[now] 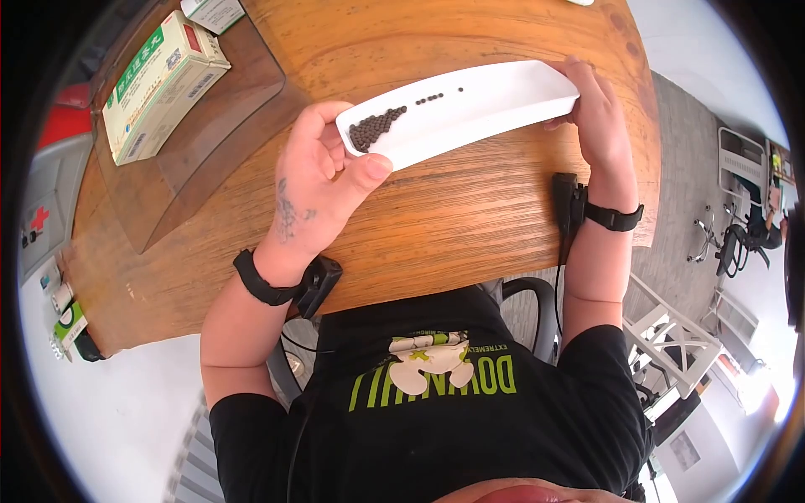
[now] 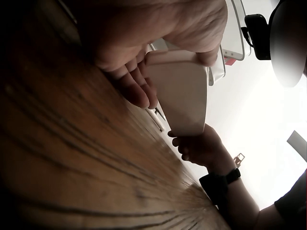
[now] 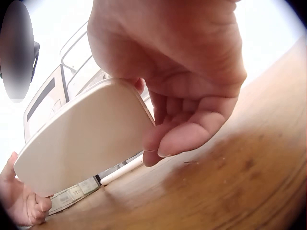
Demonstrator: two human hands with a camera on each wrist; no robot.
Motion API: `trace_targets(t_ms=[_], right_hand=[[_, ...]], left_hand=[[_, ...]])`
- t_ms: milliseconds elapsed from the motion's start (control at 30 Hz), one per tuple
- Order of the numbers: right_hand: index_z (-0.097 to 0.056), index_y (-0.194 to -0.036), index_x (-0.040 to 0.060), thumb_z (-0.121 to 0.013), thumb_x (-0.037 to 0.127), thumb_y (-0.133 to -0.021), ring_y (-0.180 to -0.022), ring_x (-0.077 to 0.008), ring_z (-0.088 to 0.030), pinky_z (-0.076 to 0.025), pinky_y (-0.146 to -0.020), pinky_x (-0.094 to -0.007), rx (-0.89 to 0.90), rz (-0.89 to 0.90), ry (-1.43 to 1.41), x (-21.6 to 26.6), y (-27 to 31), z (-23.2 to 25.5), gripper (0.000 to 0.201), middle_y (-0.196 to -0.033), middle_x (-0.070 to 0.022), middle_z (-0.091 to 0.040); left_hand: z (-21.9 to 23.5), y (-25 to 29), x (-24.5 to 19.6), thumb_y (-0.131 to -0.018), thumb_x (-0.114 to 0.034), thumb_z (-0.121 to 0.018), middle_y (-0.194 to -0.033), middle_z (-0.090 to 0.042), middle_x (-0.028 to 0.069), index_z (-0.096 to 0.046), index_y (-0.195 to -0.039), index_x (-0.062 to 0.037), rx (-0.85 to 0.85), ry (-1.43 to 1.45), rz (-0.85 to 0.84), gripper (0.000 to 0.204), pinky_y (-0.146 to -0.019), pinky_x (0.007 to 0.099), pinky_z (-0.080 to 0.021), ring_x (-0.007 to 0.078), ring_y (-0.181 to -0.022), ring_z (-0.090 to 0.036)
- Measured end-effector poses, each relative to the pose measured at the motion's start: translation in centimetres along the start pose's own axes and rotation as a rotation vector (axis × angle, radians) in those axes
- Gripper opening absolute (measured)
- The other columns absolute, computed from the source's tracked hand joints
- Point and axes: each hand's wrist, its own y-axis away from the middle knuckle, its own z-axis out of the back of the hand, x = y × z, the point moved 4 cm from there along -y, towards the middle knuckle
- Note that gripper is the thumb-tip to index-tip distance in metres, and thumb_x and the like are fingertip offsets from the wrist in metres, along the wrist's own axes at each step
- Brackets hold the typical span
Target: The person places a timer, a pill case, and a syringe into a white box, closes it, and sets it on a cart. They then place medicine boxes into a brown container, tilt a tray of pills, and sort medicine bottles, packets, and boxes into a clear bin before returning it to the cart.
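Observation:
A long white curved tray (image 1: 495,109) is held above the table between both hands. My left hand (image 1: 323,172) grips its left end, the thumb on the near rim and the fingers at the far side. My right hand (image 1: 599,109) holds the right end. Small dark brown round pellets (image 1: 373,130) are massed at the tray's left end, with several more strung out in a line toward the middle. Both wrist views show the pale underside of the tray (image 2: 182,91), with the fingers (image 3: 187,139) of my right hand bent at its end.
The wooden table (image 1: 444,218) spreads beneath the tray. A green and cream box (image 1: 168,88) stands on a dark see-through sheet (image 1: 251,63) at the left, with another box (image 1: 214,12) behind it. Farther right are a white chair (image 1: 742,163) and a person (image 1: 767,222).

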Motion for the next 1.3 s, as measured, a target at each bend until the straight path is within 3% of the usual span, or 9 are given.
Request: trace_targets(t_ms=[133, 333, 733, 933, 1300], right_hand=[[-0.071, -0.115, -0.0049, -0.045, 0.033, -0.105, -0.076, -0.0159, -0.064, -0.052, -0.064, -0.0289, 0.04, 0.005, 0.02, -0.75, -0.39, -0.03, 0.047, -0.088, -0.0083, -0.07], [-0.072, -0.113, -0.0034, -0.049, 0.032, -0.103, -0.074, -0.0142, -0.063, -0.052, -0.062, -0.0274, 0.041, -0.009, 0.039, -0.56, -0.35, -0.14, 0.043, -0.087, -0.0064, -0.069], [-0.072, -0.107, -0.0032, -0.05, 0.032, -0.103, -0.072, -0.0131, -0.062, -0.051, -0.061, -0.0265, 0.032, -0.011, 0.038, -0.43, -0.19, -0.25, 0.042, -0.085, -0.006, -0.069], [-0.072, -0.109, -0.0027, -0.05, 0.028, -0.102, -0.073, -0.0111, -0.061, -0.05, -0.061, -0.026, 0.059, 0.016, 0.119, -0.42, -0.23, -0.41, 0.039, -0.085, -0.0035, -0.068], [-0.071, -0.12, -0.0016, -0.051, 0.024, -0.101, -0.075, -0.0085, -0.061, -0.051, -0.062, -0.0246, 0.082, 0.025, 0.155, -0.68, -0.31, -0.5, 0.038, -0.087, -0.0022, -0.069]], left_hand=[[-0.35, -0.05, -0.14, -0.088, -0.029, -0.083, -0.114, -0.066, 0.0132, -0.045, -0.13, 0.0043, -0.022, -0.113, -0.096, 0.065, -0.083, 0.0283, -0.055, 0.0161, -0.101, -0.066], [-0.51, 0.13, -0.16, -0.088, -0.031, -0.083, -0.106, -0.069, 0.0125, -0.049, -0.124, 0.006, -0.054, -0.158, -0.084, 0.062, -0.076, 0.0259, -0.055, 0.0138, -0.091, -0.068], [-0.53, 0.13, -0.06, -0.086, -0.03, -0.085, -0.105, -0.07, 0.0122, -0.051, -0.124, 0.0048, -0.063, -0.184, -0.118, 0.062, -0.072, 0.0259, -0.055, 0.0134, -0.089, -0.067], [-0.44, 0.13, 0.35, -0.083, -0.02, -0.087, -0.116, -0.066, 0.0121, -0.048, -0.13, 0.0033, -0.028, -0.109, -0.12, 0.066, -0.08, 0.0282, -0.055, 0.0154, -0.099, -0.066], [-0.29, 0.17, 0.26, -0.083, -0.016, -0.087, -0.125, -0.062, 0.0122, -0.044, -0.138, 0.001, -0.033, -0.077, -0.152, 0.073, -0.096, 0.0334, -0.052, 0.0186, -0.113, -0.063]])
